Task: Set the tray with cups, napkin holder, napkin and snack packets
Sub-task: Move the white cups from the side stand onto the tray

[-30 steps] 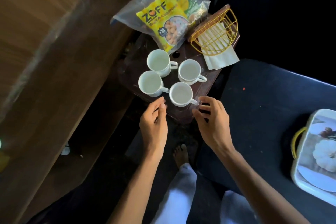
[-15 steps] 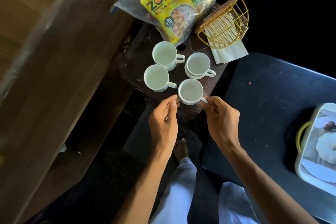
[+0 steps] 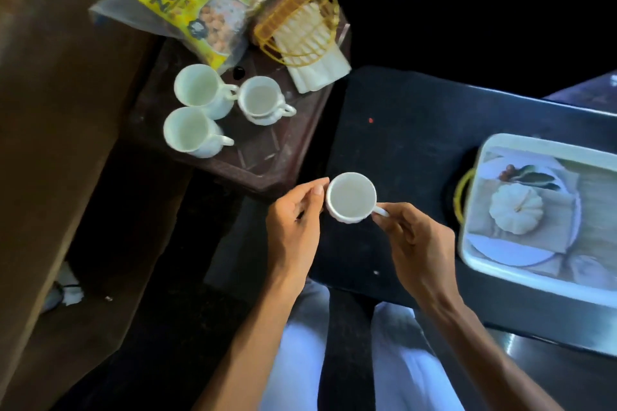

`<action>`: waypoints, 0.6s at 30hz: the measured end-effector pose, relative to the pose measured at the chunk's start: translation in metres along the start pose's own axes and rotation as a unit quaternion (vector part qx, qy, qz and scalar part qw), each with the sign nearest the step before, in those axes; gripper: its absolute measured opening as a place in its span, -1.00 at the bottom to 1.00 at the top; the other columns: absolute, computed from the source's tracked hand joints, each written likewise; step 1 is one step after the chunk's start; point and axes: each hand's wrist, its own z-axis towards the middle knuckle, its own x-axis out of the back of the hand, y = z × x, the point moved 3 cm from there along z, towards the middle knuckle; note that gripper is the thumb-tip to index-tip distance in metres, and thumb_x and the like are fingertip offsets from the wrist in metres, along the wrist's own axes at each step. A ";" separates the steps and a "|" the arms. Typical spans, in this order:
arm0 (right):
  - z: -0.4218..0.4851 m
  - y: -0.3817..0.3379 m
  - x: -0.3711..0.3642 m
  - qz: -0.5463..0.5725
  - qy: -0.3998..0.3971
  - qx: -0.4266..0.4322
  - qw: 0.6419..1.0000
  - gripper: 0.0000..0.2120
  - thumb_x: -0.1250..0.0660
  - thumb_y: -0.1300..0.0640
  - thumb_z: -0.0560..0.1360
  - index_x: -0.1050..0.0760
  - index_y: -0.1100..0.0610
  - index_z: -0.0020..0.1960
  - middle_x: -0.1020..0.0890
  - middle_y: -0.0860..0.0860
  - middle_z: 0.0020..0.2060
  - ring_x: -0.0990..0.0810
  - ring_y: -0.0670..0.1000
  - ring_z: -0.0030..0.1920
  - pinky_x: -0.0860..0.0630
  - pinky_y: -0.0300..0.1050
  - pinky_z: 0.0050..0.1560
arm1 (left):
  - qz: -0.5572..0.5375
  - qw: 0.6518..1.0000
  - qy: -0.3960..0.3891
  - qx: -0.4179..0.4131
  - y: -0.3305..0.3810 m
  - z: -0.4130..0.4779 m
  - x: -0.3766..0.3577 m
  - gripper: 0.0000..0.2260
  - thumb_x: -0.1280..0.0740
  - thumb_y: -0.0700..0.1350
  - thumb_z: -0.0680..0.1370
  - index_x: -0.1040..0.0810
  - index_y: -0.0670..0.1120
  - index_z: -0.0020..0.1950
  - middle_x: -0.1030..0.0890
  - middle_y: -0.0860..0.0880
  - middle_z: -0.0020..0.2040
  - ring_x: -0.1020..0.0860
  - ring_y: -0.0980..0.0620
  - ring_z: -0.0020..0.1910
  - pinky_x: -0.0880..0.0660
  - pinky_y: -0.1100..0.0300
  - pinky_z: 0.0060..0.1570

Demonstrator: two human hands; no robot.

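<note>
I hold one white cup (image 3: 351, 196) in the air between the dark stool and the black table. My right hand (image 3: 412, 240) pinches its handle; my left hand (image 3: 295, 220) touches its left side with thumb and fingertips. Three more white cups (image 3: 200, 88) (image 3: 262, 99) (image 3: 188, 130) stand on the dark stool (image 3: 267, 157). Behind them lie the yellow snack packet (image 3: 200, 10) in a clear bag, and the yellow wire napkin holder (image 3: 300, 27) tipped over white napkins (image 3: 317, 72). The white tray (image 3: 474, 253) with a pumpkin picture sits on the table at the right.
A black table (image 3: 400, 130) carries the tray, with bare surface left of it. A brown wooden panel (image 3: 50, 143) fills the left side. My legs in light trousers (image 3: 300, 360) are below, over a dark floor.
Both hands closed on the nearest cup and lifted it off the stool, carrying it right and toward me, to the edge of the black table. The view swung right.
</note>
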 end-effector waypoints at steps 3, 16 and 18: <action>-0.012 0.026 0.043 -0.032 0.012 -0.010 0.999 -0.89 -0.43 0.18 0.54 -0.68 0.01 0.01 -0.63 -0.34 -0.24 -0.61 -0.26 -0.19 -0.38 -0.53 -0.26 | 0.025 1.000 -0.012 -0.007 -0.007 -0.023 -0.046 -0.84 -0.36 -0.14 0.63 -0.73 -0.09 0.10 -0.75 -0.02 0.06 -0.71 0.06 0.09 -0.62 -0.07 0.20; -0.029 0.161 0.176 0.002 0.056 -0.096 0.994 -0.86 -0.42 0.26 0.53 -0.59 0.12 0.07 -0.69 -0.14 -0.11 -0.64 -0.31 -0.09 -0.56 -0.36 -0.07 | 0.092 0.994 -0.065 -0.004 -0.048 -0.087 -0.224 -0.87 -0.40 -0.20 0.58 -0.74 -0.09 0.06 -0.73 -0.01 0.02 -0.69 0.19 -0.03 -0.56 0.43 -0.09; -0.029 0.174 0.179 0.001 0.054 -0.094 0.994 -0.86 -0.42 0.27 0.53 -0.59 0.12 0.07 -0.68 -0.18 -0.13 -0.65 -0.29 -0.09 -0.57 -0.30 -0.08 | 0.109 0.992 -0.059 0.003 -0.057 -0.087 -0.235 -0.88 -0.40 -0.21 0.58 -0.73 -0.09 0.04 -0.73 -0.02 0.02 -0.69 0.16 -0.03 -0.54 0.46 -0.13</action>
